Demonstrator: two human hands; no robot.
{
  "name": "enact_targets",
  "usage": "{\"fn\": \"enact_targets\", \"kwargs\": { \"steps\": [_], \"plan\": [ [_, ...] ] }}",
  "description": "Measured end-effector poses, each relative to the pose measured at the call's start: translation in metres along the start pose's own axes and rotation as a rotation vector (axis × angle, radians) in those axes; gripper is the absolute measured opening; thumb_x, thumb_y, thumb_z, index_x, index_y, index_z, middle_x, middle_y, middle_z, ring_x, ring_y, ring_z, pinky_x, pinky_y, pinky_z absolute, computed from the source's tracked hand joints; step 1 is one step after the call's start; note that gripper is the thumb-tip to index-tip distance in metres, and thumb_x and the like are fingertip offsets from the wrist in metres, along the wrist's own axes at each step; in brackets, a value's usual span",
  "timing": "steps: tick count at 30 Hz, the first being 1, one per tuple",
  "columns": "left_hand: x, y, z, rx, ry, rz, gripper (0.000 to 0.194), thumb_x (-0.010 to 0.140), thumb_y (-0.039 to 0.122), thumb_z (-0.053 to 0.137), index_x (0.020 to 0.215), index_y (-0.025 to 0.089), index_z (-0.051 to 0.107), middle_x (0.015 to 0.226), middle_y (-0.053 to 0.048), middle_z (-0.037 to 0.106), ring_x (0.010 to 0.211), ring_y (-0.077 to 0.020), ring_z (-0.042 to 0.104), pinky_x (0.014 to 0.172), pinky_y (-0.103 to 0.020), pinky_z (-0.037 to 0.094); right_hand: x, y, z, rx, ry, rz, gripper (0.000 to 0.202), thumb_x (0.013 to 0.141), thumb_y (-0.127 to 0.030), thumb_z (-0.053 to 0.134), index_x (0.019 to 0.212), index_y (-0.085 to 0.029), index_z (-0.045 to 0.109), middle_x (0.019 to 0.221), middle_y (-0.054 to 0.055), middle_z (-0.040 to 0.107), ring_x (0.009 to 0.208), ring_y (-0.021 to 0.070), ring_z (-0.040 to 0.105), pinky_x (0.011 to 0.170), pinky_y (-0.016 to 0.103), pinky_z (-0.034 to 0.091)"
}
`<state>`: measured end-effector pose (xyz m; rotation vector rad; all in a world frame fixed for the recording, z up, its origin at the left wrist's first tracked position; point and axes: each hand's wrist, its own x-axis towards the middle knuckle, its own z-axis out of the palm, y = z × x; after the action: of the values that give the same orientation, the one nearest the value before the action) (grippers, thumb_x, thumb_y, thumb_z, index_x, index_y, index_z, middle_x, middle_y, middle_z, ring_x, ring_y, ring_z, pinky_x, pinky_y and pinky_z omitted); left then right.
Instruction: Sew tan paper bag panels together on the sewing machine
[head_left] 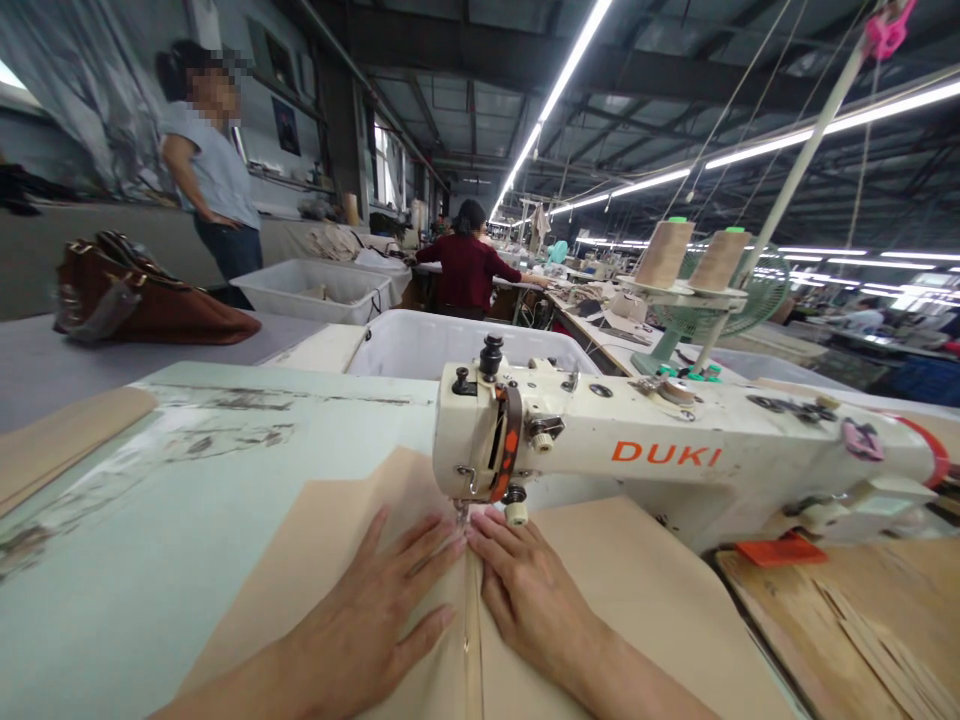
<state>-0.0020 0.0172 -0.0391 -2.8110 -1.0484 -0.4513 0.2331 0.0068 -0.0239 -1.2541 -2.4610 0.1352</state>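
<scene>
A white sewing machine [570, 430] stands in front of me, its presser foot [460, 512] down near my fingertips. Tan sheet material [300, 560], fabric or leather I cannot tell, lies on the pale green table beneath both hands. A narrow strip with a shiny line [470, 650] runs along it toward the needle area. My left hand [390, 600] rests flat on the material left of the strip, fingers spread. On the right side of the strip, my right hand [529, 590] presses flat with its fingers close together, fingertips beside the foot. The needle point is hidden.
Two thread cones [666, 255] stand above the machine. Folded tan pieces [67, 440] lie at the left, near a brown handbag [150, 300]. White bins [405, 335] are behind the table. One person [214, 170] stands at the left; another [465, 265] works ahead.
</scene>
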Motion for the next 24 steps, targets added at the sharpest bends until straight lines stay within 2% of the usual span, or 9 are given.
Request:
{"fn": "enact_targets", "kwargs": {
  "steps": [8, 11, 17, 21, 24],
  "plan": [
    [-0.001, 0.003, 0.004, 0.026, 0.071, 0.016, 0.058, 0.100, 0.035, 0.052, 0.153, 0.025, 0.029, 0.152, -0.005, 0.037, 0.137, -0.0295, 0.038, 0.118, -0.058, 0.013, 0.000, 0.003, -0.001, 0.039, 0.019, -0.008, 0.050, 0.092, -0.011, 0.046, 0.140, -0.022, 0.050, 0.144, 0.003, 0.047, 0.131, 0.0220, 0.044, 0.118, 0.047, 0.026],
    [0.001, 0.002, 0.006, 0.046, 0.049, 0.033, 0.058, 0.101, 0.036, 0.049, 0.154, 0.024, 0.026, 0.153, -0.005, 0.034, 0.137, -0.0291, 0.037, 0.118, -0.058, 0.017, 0.001, 0.005, -0.002, 0.052, 0.019, -0.021, 0.051, 0.093, -0.013, 0.046, 0.142, -0.025, 0.047, 0.143, 0.001, 0.048, 0.131, 0.0199, 0.043, 0.118, 0.045, 0.025],
    [0.004, -0.002, 0.003, 0.052, 0.041, 0.067, 0.056, 0.101, 0.034, 0.047, 0.153, 0.025, 0.027, 0.155, -0.005, 0.031, 0.138, -0.0295, 0.037, 0.114, -0.059, 0.026, 0.001, 0.009, 0.000, 0.071, 0.058, -0.027, 0.048, 0.091, -0.012, 0.048, 0.137, -0.024, 0.052, 0.138, 0.003, 0.053, 0.131, 0.0192, 0.043, 0.118, 0.042, 0.024],
    [0.006, -0.007, 0.009, 0.048, 0.043, 0.052, 0.054, 0.103, 0.036, 0.046, 0.153, 0.026, 0.027, 0.154, -0.006, 0.032, 0.138, -0.0296, 0.036, 0.114, -0.060, 0.021, 0.006, 0.012, 0.005, 0.062, 0.085, -0.038, 0.044, 0.092, -0.013, 0.048, 0.134, -0.022, 0.054, 0.136, 0.005, 0.055, 0.129, 0.0202, 0.044, 0.117, 0.042, 0.025],
    [0.003, -0.001, 0.007, 0.067, 0.008, 0.006, 0.052, 0.104, 0.037, 0.043, 0.153, 0.027, 0.027, 0.153, -0.005, 0.036, 0.138, -0.0287, 0.036, 0.114, -0.063, 0.016, 0.005, 0.001, -0.007, 0.035, 0.060, -0.022, 0.044, 0.091, -0.012, 0.047, 0.135, -0.019, 0.053, 0.135, 0.008, 0.054, 0.129, 0.0221, 0.045, 0.115, 0.044, 0.028]
  ]
}}
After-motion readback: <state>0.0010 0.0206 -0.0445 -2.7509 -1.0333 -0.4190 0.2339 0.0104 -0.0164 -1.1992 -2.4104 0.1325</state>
